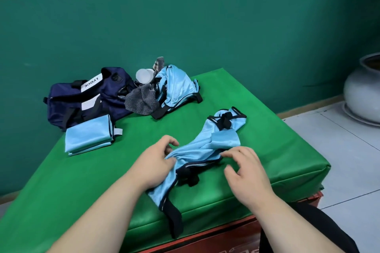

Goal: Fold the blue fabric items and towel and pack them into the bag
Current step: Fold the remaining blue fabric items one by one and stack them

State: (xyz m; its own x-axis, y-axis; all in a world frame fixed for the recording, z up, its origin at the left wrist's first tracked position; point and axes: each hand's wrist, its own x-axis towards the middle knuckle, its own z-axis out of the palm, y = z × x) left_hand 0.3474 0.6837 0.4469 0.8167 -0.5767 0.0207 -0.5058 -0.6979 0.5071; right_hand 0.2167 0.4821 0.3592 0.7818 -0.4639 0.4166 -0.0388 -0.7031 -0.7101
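Well on my side of the navy bag (86, 98), the crumpled blue vest (205, 148) lies on the counter (277, 156). The left hand (158, 162) grips its bunched edge in curled fingers, and the right hand (246, 170) rests loose fingers on it, seemingly to spread it flat.

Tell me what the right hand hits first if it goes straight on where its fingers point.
The unfolded blue garment. The right hand points up-left at it, with its fingertips at or almost on the cloth; whether they touch is unclear from this view.
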